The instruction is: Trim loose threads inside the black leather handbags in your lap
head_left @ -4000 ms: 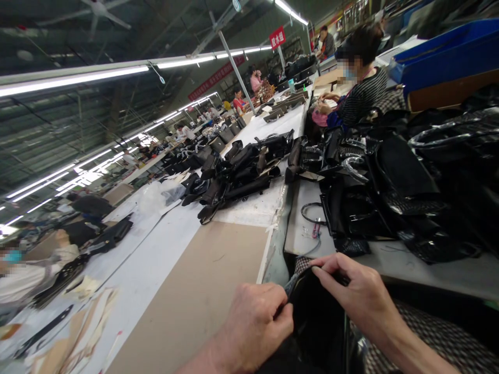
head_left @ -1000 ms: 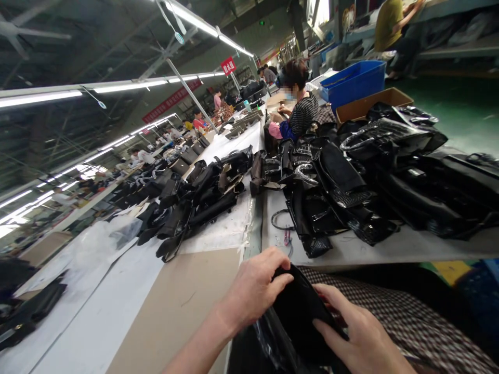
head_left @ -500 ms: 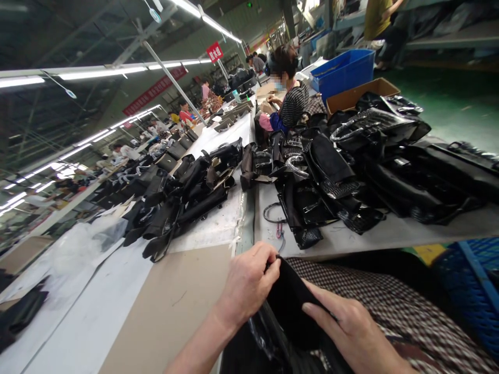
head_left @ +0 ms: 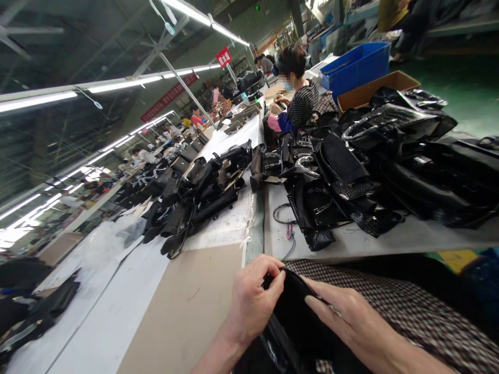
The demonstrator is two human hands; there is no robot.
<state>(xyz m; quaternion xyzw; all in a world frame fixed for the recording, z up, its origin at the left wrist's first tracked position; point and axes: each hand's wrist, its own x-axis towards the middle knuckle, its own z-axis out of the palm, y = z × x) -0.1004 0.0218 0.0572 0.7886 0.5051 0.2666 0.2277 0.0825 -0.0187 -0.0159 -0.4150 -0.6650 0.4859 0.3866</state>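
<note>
A black bag (head_left: 302, 317) lies across my lap at the bottom of the view, its dark inside facing up. My left hand (head_left: 255, 293) pinches the far corner of its rim between thumb and fingers. Along the right side of the same rim, my right hand (head_left: 343, 311) is closed, thumb on the inner face and fingers outside. Checked cloth (head_left: 374, 291) shows beneath and to the right of the bag. The lower part of the bag runs out of view, and its underside is hidden.
Black bags (head_left: 339, 161) with plastic-wrapped handles pile up on the right table. More black pieces (head_left: 198, 197) lie on the left table, beside a brown board (head_left: 195, 301). A co-worker (head_left: 298, 98) sits ahead, near a blue bin (head_left: 356, 67) and a cardboard box (head_left: 380, 88).
The view has swung slightly left, so the surroundings sit farther right. Both hands keep their hold on the bag's rim, with little shift between them.
</note>
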